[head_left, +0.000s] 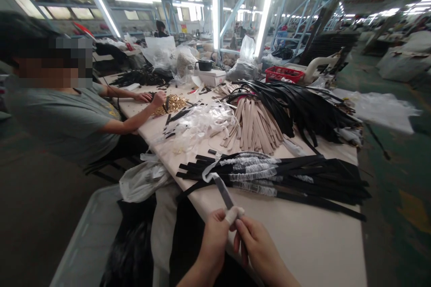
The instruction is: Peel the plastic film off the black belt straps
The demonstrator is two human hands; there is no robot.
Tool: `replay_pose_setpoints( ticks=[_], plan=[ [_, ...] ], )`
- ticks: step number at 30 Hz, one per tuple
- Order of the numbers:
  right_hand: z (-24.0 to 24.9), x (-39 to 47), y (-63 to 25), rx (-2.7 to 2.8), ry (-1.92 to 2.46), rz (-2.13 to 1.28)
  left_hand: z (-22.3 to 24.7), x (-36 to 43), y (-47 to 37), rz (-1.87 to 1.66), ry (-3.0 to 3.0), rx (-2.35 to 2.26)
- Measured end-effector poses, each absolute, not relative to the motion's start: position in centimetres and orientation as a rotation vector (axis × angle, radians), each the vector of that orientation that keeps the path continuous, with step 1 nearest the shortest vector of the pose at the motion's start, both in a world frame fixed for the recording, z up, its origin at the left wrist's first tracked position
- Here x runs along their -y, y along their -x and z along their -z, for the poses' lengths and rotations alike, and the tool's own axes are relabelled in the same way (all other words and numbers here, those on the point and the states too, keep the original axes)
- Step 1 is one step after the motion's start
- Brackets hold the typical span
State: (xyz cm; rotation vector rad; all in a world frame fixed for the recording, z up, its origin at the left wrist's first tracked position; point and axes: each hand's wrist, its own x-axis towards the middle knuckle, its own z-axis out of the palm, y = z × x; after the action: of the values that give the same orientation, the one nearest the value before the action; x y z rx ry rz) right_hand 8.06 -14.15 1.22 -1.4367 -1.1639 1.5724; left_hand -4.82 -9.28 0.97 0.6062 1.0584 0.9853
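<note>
My left hand (217,233) and my right hand (256,237) are close together at the front edge of the table, both pinching a dark strap (224,193). The strap points away from me, and a white wrapping strip (208,175) curls from its far end. A pale cover or tape (232,216) is around a fingertip of my left hand. Just beyond lies a loose bundle of black straps (319,179), several with white crinkled wrapping (254,171) round their middles. The fingers partly hide the near part of the strap.
Beige straps (257,125) and long black straps (296,103) are heaped farther back, beside clear plastic (208,121). At left, a co-worker (77,112) handles a small dark piece by gold-coloured parts (173,104). A grey bin (84,233) stands below the table's left edge.
</note>
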Motion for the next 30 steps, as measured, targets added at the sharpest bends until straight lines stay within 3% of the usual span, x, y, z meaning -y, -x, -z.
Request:
replay_pose_setpoints(
  ticks=[6,11,16,23,30],
  plan=[
    [0.0,15.6,-8.5,1.157,1.387,-1.752,-1.6,10.3,4.7,-1.195,-0.435,-1.148],
    [-0.3,16.5,-9.9,1.219,1.468,-1.563,-1.7,12.0,3.2,-1.096,-0.463,-1.117],
    [-0.2,18.0,-11.7,1.296,1.613,-1.581,-1.2,11.6,2.6,-1.184,-0.440,-1.197],
    [-0.5,18.3,-12.3,1.394,1.716,-1.294,0.8,14.9,-0.9,-0.956,-0.496,-1.144],
    [-0.4,19.0,-13.3,1.261,1.560,-1.617,-0.2,14.8,-1.0,-1.059,-0.442,-1.208]
  ],
)
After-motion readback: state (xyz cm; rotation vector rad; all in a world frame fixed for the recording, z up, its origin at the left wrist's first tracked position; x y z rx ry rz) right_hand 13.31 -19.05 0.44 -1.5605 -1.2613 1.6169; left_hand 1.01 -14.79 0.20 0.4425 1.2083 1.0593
